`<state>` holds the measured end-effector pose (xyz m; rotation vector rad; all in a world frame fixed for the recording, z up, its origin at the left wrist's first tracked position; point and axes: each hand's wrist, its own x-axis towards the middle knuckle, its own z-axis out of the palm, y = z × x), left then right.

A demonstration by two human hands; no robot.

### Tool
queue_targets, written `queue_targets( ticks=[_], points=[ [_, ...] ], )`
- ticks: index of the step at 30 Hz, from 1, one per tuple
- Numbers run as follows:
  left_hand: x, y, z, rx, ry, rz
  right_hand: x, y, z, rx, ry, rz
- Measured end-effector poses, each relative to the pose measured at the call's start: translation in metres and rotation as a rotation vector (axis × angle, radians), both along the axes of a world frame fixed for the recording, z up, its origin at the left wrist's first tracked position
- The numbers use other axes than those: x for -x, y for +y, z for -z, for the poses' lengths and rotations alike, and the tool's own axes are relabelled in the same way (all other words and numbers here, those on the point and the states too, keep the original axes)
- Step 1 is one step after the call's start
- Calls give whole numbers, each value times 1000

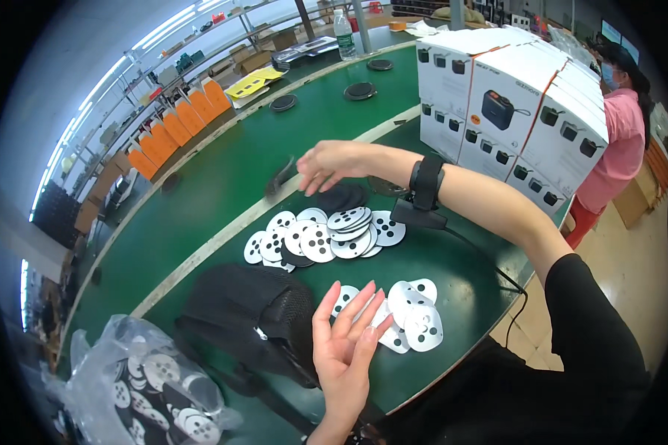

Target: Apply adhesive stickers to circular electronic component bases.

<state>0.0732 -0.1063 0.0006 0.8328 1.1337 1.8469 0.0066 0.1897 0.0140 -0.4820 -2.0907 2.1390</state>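
Discs, white with black holes, lie in a small loose cluster on the green bench, just right of the left hand; that hand is palm-up, fingers spread, holding nothing, fingertips at the edge of the cluster. Right hand reaches across further out, fingers loosely splayed and pointing down above a bigger overlapping pile of discs and a few dark discs; can't tell if it pinches anything. Wrist strap with a cord runs off the right forearm. Judging by look: discs are thin, light, flat, fairly stiff, probably slick, so they likely slide and stick together; best grip is by the rim or a hole, peeling one off the stack. Black mesh bag sits just left of the left hand, clear plastic bag of more discs beyond it. Green bench has a pale dividing strip; white cartons stacked far right, another person behind them, shelving at the back.
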Motion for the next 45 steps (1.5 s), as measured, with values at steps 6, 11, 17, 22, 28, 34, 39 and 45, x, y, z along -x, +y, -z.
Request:
queue_targets(
  ticks=[6,11,17,22,28,34,39,45],
  points=[
    [4,-4,4,23,-16,5,-27,-16,10,-866,-199,-43],
    [3,-3,5,52,2,76,-66,-29,10,-1160,-247,4],
    [1,-2,6,96,23,109,-84,-38,5,-894,-261,-25],
    [1,0,5,124,61,97,-89,-37,14,-997,-84,-99],
    [2,0,3,164,75,65,-62,-28,15,-956,-409,67],
    [-1,2,0,202,92,53,-21,-6,38,-1217,-242,124],
    [2,7,1,191,159,53,-32,-25,29,-1354,124,338],
    [-1,3,-27,48,417,-328,-115,-142,-47,-962,415,-55]
  ],
)
